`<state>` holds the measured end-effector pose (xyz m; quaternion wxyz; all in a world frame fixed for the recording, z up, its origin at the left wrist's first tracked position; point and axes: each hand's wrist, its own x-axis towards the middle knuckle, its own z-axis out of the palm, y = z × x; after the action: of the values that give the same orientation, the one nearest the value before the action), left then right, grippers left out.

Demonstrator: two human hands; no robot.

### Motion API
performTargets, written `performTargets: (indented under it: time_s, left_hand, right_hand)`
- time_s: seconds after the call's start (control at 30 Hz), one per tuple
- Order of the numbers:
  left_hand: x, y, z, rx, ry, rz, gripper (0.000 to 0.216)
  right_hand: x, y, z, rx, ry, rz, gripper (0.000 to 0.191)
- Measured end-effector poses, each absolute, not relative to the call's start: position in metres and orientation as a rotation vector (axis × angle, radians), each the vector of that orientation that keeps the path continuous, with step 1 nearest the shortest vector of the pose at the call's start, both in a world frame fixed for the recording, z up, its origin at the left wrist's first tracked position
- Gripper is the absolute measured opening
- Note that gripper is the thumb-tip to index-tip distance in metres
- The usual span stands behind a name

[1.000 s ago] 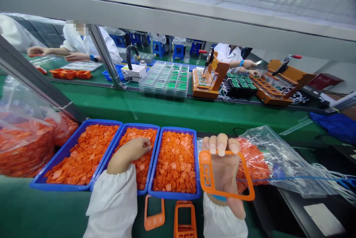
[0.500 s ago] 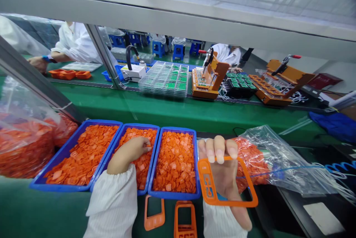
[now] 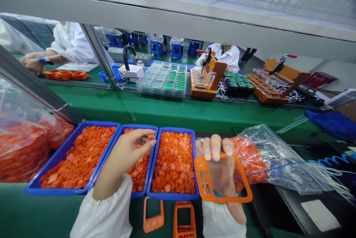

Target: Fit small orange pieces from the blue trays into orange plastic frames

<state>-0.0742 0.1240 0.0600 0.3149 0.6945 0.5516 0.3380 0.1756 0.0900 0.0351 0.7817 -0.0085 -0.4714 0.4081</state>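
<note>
My right hand (image 3: pixel 215 147) grips an orange plastic frame (image 3: pixel 202 180), fingers over its top edge and thumb at its lower edge. The frame has a large rectangular window and small cut-outs at its left end. My left hand (image 3: pixel 130 147) is over the middle blue bin (image 3: pixel 156 145), its thumb and fingers apart, with nothing visible between them. Small orange plastic pieces (image 3: pixel 139 175) fill that bin, partly hidden under the hand and forearm. Below the bins, two more orange frames lie on the green bench: a paler one (image 3: pixel 154 223) and a deeper orange one (image 3: pixel 185 226).
Blue bins of orange pieces flank the middle one, at left (image 3: pixel 59 191) and right (image 3: pixel 174 196). Bagged orange parts (image 3: pixel 247 160) lie right of my right hand; another bag (image 3: pixel 23 149) is far left. Beyond stand clear trays (image 3: pixel 162 80) and an orange clamp fixture (image 3: pixel 205 82). Co-workers sit opposite.
My left hand has lifted from the pieces in the middle bin, and its fingers have opened out. My right hand still holds the frame, almost unmoved. The view has shifted slightly.
</note>
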Motion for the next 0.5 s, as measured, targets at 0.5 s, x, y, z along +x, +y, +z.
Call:
performTargets:
  time_s: [0.5]
  left_hand:
    - [-0.046, 0.076, 0.094, 1.713, 0.996, 1.114, 0.018]
  right_hand:
    - [0.171, 0.086, 0.021, -0.243, -1.075, 0.846, 0.113]
